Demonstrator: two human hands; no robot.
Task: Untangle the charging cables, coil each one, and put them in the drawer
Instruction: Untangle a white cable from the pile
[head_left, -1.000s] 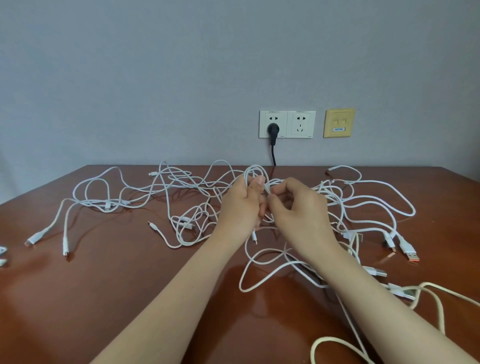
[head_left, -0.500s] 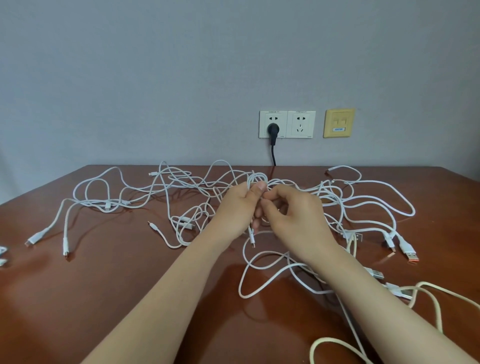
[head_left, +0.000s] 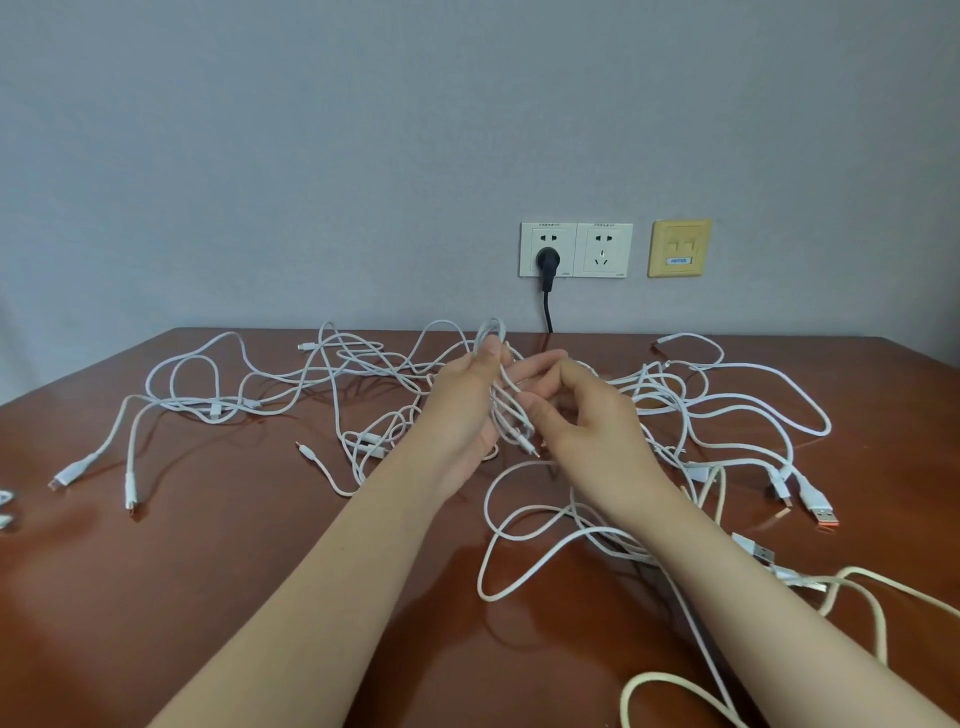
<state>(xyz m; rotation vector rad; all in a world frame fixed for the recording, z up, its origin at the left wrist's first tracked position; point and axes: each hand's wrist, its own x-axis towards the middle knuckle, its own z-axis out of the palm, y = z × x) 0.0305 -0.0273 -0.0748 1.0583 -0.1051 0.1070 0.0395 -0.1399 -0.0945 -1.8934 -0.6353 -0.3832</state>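
Note:
Several white charging cables (head_left: 524, 525) lie tangled across the brown table (head_left: 208, 597). My left hand (head_left: 462, 410) holds a small coil of white cable (head_left: 506, 395) upright above the table's middle, thumb at the top of the loops. My right hand (head_left: 587, 421) is just right of the coil, its fingers curled and pinching the strand near the loops. The coil's small plug end (head_left: 530, 449) hangs down between my hands. No drawer is in view.
A cream cable (head_left: 862, 603) loops at the near right. USB plugs (head_left: 821, 512) lie at the right, other plug ends (head_left: 130, 488) at the left. Behind the table, a black plug (head_left: 545, 260) sits in a wall socket, beside a yellow wall plate (head_left: 679, 248).
Both hands have risen slightly and moved apart a little. The loops in my left hand have grown longer, and the slack loop on the table has shifted.

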